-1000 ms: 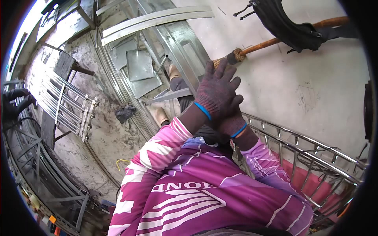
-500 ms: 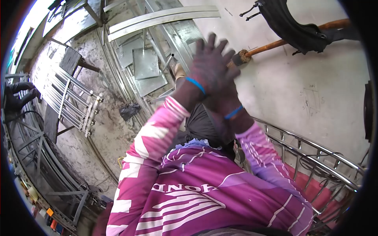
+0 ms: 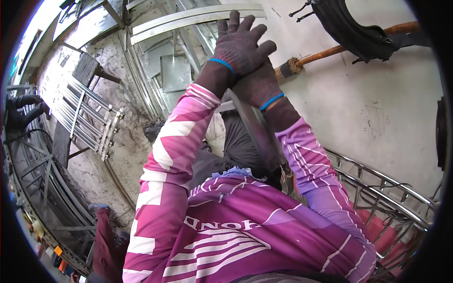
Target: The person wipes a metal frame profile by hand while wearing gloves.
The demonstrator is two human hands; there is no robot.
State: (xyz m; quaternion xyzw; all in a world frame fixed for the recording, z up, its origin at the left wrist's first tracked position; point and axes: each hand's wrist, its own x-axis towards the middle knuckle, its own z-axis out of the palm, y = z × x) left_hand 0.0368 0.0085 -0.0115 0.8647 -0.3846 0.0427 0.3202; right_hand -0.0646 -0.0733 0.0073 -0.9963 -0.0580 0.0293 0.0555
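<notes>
Left hand [image 3: 243, 47] unclenched, fingers splayed, crossed over right hand [image 3: 258, 87]; right's fingers hidden, can't tell its grip. Gray metal beam [image 3: 258, 129] runs from behind the hands toward the shirt [image 3: 236, 207]; contact unclear.

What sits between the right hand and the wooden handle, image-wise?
In the head view, a dark band and a tan bound collar lie between the right hand and the wooden handle; depth is unclear.

Pink-purple jersey [image 3: 278, 231] with white lettering and stripes — dark knitted gloves [image 3: 240, 49], blue-edged — and black trousers [image 3: 237, 141].
</notes>
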